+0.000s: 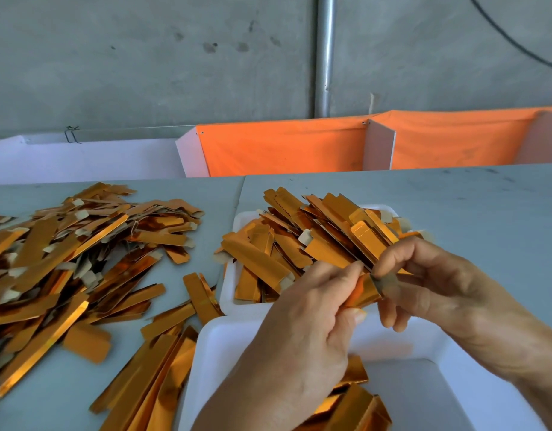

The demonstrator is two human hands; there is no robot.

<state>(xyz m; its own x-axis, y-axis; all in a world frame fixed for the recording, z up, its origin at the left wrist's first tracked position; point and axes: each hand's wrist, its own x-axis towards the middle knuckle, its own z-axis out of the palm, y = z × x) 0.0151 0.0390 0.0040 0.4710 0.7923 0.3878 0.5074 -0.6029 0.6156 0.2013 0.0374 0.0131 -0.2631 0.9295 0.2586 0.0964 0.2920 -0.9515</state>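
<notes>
Gold foil-faced card makes up the folded strip (363,292), which is held in the air between both hands, above the gap between the two white trays near the front edge of the worktop (455,206). The left hand (302,331) pinches its lower end between thumb and forefinger. The right hand (430,284) has its fingers curled onto the upper end, though its thumb is hidden. The strip looks very light, thin, springy along its creases and slick on the foil face, so it is best held by the long edges near a fold, with gentle pressure to avoid denting it. The far tray (229,293) is heaped with such strips, the near tray (212,346) holds a few, and a loose heap (66,259) covers the worktop's left side.
</notes>
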